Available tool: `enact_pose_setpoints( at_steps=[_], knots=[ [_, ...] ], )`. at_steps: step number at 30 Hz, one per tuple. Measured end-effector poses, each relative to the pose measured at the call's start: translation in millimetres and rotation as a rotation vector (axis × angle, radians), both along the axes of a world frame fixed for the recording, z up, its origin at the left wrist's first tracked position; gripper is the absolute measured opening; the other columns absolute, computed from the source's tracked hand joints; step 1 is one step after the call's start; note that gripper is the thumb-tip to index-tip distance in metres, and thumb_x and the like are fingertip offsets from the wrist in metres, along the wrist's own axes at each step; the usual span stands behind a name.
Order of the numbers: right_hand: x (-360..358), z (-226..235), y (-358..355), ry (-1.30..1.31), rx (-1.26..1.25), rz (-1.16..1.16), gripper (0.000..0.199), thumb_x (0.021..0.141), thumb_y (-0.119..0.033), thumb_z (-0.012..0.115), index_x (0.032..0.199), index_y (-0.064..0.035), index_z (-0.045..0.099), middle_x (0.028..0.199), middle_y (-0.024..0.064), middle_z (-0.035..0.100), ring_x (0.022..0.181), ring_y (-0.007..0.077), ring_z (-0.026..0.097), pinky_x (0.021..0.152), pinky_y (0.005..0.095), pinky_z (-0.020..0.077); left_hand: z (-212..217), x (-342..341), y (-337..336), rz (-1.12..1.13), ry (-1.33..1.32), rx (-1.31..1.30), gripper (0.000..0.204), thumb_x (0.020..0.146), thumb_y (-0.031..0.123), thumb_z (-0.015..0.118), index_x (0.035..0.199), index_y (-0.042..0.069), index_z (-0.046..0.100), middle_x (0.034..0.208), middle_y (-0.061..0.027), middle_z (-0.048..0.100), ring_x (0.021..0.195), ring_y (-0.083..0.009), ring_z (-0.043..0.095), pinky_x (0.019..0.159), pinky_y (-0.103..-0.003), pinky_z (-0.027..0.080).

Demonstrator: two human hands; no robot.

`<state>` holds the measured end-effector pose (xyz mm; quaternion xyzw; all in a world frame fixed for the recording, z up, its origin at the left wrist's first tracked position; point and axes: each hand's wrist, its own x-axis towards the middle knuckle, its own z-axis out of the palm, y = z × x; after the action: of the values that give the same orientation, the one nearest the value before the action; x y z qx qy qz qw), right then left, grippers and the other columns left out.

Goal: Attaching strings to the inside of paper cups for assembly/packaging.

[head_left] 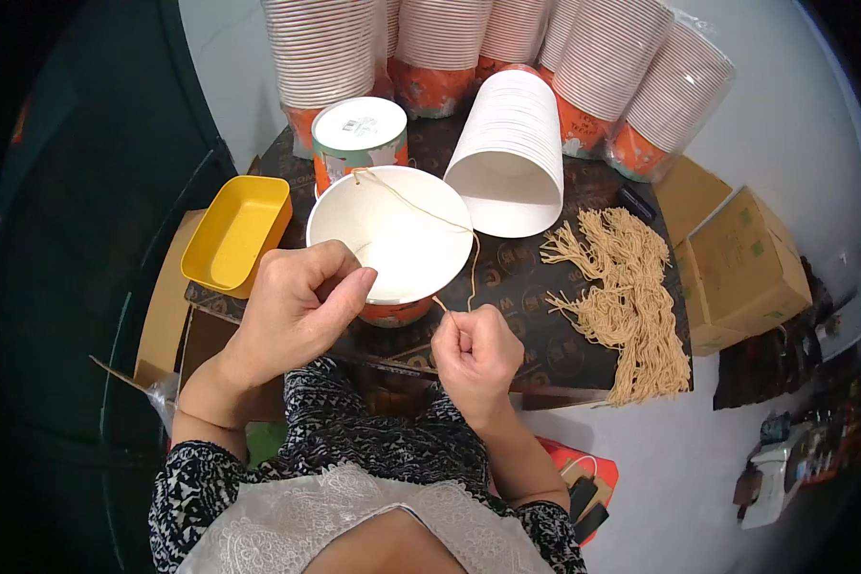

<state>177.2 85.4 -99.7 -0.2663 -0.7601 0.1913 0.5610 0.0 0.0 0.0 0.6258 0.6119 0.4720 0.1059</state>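
Between the fingertips of both hands, 1 tan string [421, 206], pinched at each end and strung across the open mouth of a white paper bowl [397, 239]; left hand [297, 311] curled, thumb and forefinger closed on the near end at the bowl's rim, seemingly to keep the line taut; right hand [474, 352] clenched into a loose fist just beside the bowl's orange base, gripping the other end where it drops over the rim; far end of the string apparently caught at the rim opposite the fingers, hole or knot too small to tell; bowl kept upright, close in front of both thumbs, likely for easy reach; beyond the right knuckles, a heap of cut tan strings [627, 301], probably the supply; past the left knuckles, 1 yellow tray [234, 234]; farther beyond the fingertips, stacked bowls [512, 153] lying sideways and 1 upturned bowl [359, 129].
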Motion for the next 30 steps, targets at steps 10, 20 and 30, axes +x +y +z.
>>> enact_pose_setpoints(
  at_steps=[10,20,30],
  knots=[
    [-8,4,2,0.021,0.066,-0.016,0.023,0.074,0.009,0.071,0.074,-0.0046,0.053,0.061,0.0062,0.047,0.046,0.0181,0.046,0.044,0.0306,0.0386,0,-3,2,0.003,-0.032,0.001,0.022,0.09,0.01,0.067,0.073,-0.004,0.063,0.059,-0.0089,0.062,0.05,-0.0107,0.056,0.048,-0.026,0.044],
    [-12,5,2,0.001,0.06,0.023,0.022,0.074,0.007,0.073,0.077,-0.0055,0.055,0.064,0.008,0.051,0.048,0.024,0.052,0.045,0.0353,0.042,16,-17,42,-0.203,0.302,0.004,0.011,0.089,0.008,0.063,0.092,-0.002,0.066,0.081,-0.0134,0.066,0.07,-0.0259,0.065,0.064,-0.034,0.05],
    [-12,5,3,0.014,0.027,0.064,0.017,0.077,0.007,0.072,0.082,-0.0033,0.059,0.067,0.0095,0.054,0.051,0.0249,0.055,0.047,0.0353,0.0438,15,-24,84,-0.696,0.363,-0.432,0.022,0.091,0.011,0.062,0.108,-0.001,0.07,0.099,-0.0182,0.071,0.091,-0.032,0.068,0.085,-0.038,0.051]
  ],
)
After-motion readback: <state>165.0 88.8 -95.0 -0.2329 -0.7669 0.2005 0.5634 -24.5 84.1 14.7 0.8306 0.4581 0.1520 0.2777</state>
